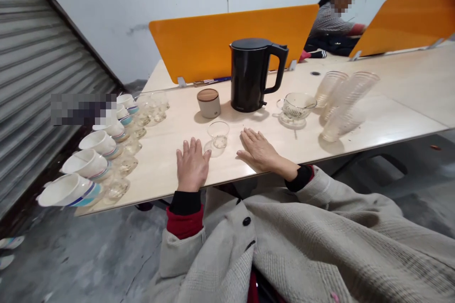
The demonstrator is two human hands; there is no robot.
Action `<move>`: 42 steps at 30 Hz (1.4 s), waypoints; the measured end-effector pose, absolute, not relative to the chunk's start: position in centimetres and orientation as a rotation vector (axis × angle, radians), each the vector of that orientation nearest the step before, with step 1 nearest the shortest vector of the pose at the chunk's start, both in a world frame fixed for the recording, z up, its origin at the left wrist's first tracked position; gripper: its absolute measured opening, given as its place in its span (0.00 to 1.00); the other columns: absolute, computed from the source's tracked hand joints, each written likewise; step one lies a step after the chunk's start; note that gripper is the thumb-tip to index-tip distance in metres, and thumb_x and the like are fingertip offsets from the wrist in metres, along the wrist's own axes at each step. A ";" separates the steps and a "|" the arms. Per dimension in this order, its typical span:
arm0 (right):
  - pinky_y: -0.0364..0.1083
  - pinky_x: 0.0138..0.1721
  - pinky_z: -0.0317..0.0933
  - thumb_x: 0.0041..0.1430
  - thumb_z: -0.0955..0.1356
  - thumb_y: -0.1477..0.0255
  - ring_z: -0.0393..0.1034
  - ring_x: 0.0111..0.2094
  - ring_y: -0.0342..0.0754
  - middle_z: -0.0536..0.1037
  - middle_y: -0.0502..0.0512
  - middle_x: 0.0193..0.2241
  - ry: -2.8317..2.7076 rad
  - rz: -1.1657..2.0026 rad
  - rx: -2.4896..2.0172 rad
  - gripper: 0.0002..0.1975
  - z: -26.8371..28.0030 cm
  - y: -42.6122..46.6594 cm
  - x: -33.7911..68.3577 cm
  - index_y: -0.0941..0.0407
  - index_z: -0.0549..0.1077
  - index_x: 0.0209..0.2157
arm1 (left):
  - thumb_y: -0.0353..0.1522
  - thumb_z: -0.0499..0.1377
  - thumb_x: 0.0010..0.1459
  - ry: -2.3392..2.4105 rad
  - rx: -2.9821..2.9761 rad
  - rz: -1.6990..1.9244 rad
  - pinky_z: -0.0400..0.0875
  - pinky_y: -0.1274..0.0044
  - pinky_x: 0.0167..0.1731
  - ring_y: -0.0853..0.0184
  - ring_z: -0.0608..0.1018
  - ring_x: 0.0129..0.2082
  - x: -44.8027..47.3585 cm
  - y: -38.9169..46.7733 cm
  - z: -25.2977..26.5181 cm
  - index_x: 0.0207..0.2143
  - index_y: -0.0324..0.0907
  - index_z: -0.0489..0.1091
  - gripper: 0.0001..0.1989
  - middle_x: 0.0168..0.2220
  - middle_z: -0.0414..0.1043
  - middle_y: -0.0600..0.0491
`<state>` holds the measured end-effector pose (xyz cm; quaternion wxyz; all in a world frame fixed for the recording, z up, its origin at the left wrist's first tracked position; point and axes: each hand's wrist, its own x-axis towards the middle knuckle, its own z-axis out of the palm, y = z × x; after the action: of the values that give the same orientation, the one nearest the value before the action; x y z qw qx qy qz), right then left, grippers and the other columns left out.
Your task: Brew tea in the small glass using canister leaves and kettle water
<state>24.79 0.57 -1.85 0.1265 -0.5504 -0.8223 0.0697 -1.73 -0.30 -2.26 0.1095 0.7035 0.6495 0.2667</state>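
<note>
My left hand [192, 163] lies flat on the wooden table with its fingers stretched out. Just beyond its fingertips and to the right stands a small clear plastic cup [219, 135]. On the cup's other side, my right hand [259, 149] rests palm down, fingers extended, holding nothing. Behind the cup are a grey canister [208, 104] with a wooden lid and a black electric kettle [250, 78], its handle to the right. A clear glass coffee dripper [297, 106] with a handle sits right of the kettle.
Stacks of clear plastic cups [350, 90] stand and lean at the right. Along the left edge run several white paper cups [85, 163] and rows of clear cups [117, 188]. Orange dividers [199, 52] line the back. A person [334, 21] sits beyond them.
</note>
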 end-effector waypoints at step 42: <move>0.64 0.76 0.38 0.72 0.58 0.48 0.38 0.79 0.66 0.47 0.75 0.77 -2.417 0.233 -1.828 0.46 -0.3 -0.3 23.8 0.71 0.54 0.75 | 0.41 0.43 0.75 2.217 2.260 0.189 0.52 0.50 0.74 0.45 0.55 0.77 -0.7 -1.4 -0.3 0.74 0.32 0.58 0.32 0.77 0.52 0.39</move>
<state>23.79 -0.26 -0.25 0.0511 -0.6007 -0.7942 0.0767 -0.74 -1.42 -0.25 -0.0150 0.7124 0.6990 0.0596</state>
